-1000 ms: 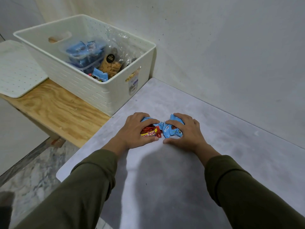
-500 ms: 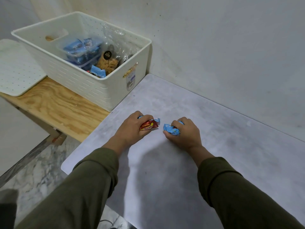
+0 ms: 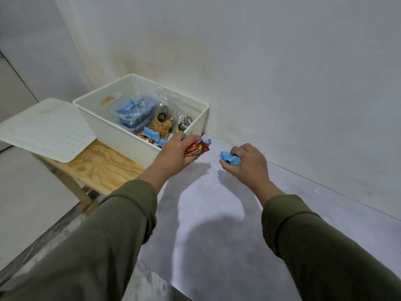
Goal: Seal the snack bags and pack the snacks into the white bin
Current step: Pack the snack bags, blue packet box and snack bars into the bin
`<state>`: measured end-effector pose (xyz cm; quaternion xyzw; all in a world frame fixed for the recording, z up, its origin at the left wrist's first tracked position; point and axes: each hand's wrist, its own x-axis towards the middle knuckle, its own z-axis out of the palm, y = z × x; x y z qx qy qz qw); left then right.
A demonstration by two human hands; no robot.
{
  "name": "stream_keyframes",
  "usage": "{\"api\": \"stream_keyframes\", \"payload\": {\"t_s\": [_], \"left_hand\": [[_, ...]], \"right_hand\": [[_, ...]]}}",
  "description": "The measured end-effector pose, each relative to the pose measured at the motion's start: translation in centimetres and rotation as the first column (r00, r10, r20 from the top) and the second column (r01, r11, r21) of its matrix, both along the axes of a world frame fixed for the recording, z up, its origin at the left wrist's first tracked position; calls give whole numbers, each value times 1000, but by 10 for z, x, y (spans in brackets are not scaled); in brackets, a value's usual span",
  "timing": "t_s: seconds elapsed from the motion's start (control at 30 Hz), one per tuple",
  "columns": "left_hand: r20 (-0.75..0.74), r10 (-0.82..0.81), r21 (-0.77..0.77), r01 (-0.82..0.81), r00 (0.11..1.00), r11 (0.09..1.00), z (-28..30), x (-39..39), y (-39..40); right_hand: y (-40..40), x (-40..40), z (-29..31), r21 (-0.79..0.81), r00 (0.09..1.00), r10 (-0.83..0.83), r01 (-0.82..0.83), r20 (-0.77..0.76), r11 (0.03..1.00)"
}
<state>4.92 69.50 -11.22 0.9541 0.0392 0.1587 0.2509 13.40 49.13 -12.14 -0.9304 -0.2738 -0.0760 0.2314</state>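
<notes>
My left hand is lifted off the grey table and closed around a red snack packet with a bit of blue wrapper beside it, just at the near corner of the white bin. My right hand is closed around blue snack packets a little above the table. The bin stands on a wooden bench and holds clear bags of blue packets, a bag of biscuits and loose blue and red packets.
The bin's white perforated lid lies flat on the wooden bench left of the bin. The grey table meets a white wall at the back and right. A floor gap lies left of the table.
Both hands have lifted off the table with their packets and moved apart. The left hand has travelled toward the bin. The camera has tilted up, so the bin sits nearer the centre.
</notes>
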Motion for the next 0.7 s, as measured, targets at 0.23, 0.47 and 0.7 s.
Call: {"api": "stream_keyframes", "payload": {"t_s": [0.23, 0.47, 0.7], "left_hand": [[-30, 59, 48, -57, 998, 997, 49, 15, 98], [-175, -61, 66, 74, 983, 995, 46, 56, 212], [-451, -191, 26, 227, 872, 974, 3, 85, 267]], "right_hand": [[91, 2, 50, 51, 998, 34, -37, 56, 998], [207, 13, 46, 31, 1000, -31, 31, 1, 999], [264, 8, 13, -98, 967, -144, 125, -209, 987]]}}
